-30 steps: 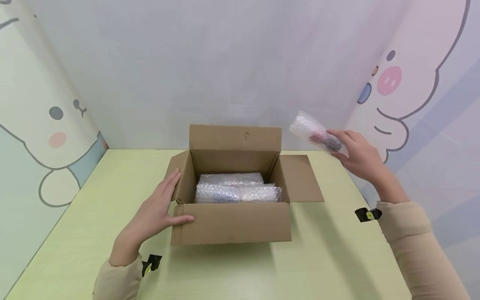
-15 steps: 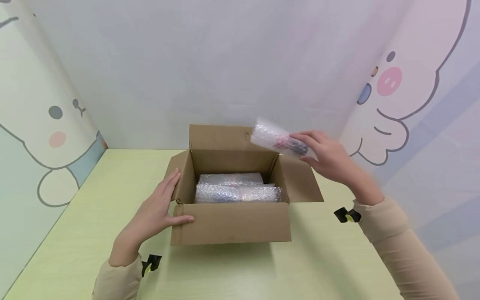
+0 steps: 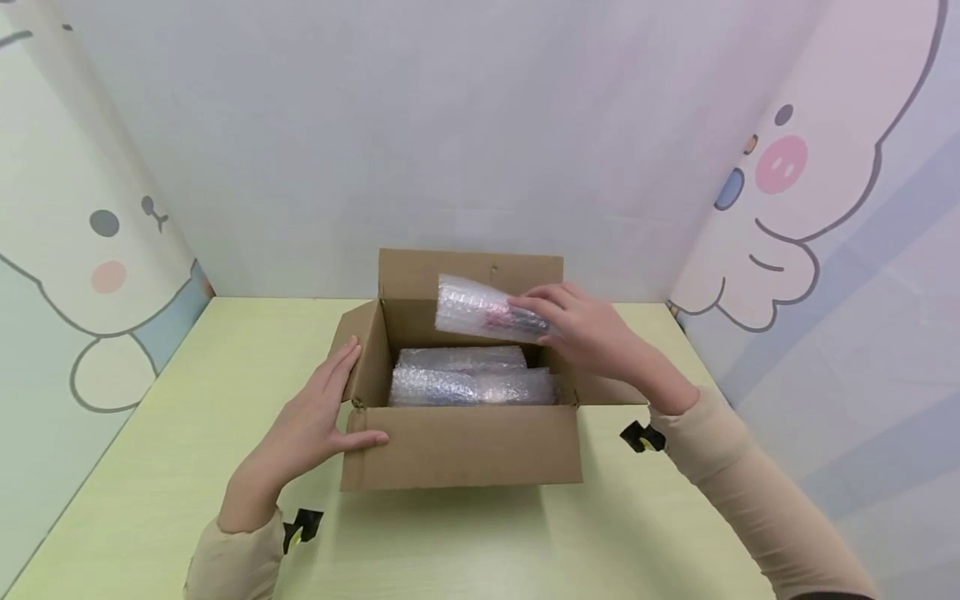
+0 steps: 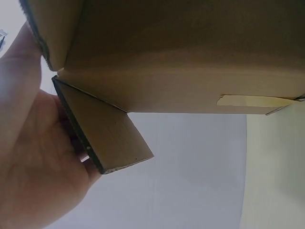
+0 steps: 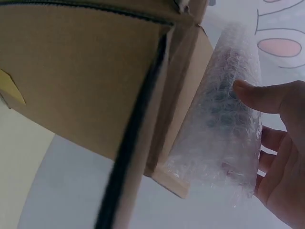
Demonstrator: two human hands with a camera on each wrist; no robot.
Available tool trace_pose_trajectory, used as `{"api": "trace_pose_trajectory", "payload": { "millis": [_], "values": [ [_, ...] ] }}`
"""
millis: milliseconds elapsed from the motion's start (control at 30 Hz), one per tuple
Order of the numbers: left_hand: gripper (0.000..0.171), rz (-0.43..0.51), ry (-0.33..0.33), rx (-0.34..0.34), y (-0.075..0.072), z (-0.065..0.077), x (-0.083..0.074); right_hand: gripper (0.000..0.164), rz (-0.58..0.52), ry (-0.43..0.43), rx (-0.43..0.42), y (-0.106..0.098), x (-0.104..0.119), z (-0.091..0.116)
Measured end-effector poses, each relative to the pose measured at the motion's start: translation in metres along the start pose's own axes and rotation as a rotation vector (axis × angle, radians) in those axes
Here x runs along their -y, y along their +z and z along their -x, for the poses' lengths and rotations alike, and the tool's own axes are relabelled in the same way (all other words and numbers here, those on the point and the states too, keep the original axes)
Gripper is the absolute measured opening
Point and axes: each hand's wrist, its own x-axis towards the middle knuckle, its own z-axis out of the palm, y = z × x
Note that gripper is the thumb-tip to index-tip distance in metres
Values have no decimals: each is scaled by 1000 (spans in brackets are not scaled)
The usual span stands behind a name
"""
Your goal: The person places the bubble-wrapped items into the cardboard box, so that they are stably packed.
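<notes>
A cardboard box [image 3: 461,446] stands on the table with its flaps spread out. Inside lie bubble-wrapped rolls [image 3: 472,387], side by side. My left hand [image 3: 303,425] steadies the box at its front left corner: the fingers lie straight along the left flap [image 4: 102,129], the thumb on the front flap. Above the box's opening, my right hand [image 3: 588,325] holds another bubble-wrapped roll [image 3: 472,307] by its right end, thumb on one side and fingers on the other. Pink and dark patches show through this wrap. In the right wrist view the held roll [image 5: 219,129] appears beside the box wall.
The light green table [image 3: 172,417] extends to both sides and in front of the box. A pale curtain-like backdrop [image 3: 337,150] rises behind, with cartoon animals on the side panels. The box's right flap [image 3: 611,390] sticks out under my right forearm.
My right hand has carried the bubble-wrapped roll leftward and down, from right of the box to above its opening. The left hand and the box have stayed put.
</notes>
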Motion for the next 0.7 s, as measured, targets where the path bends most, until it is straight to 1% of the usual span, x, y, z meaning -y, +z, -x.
{"api": "trace_pose_trajectory", "payload": {
  "millis": [100,233,367,467,600,700],
  "values": [
    [116,1,5,1,0,0,-1,57,8,-6,37,8,5,-5],
    [116,0,11,-2,-1,0,-2,58,37,-9,113,20,11,-10],
    [116,7,10,1,-1,0,-3,55,70,-34,168,32,15,-12],
    [116,12,7,1,0,0,-3,55,64,-38,194,40,17,-11],
    [116,17,4,-2,0,1,-3,55,43,-14,212,46,18,-9],
    [117,17,3,-8,1,1,-3,54,53,-6,221,49,18,-8]
  ]
}}
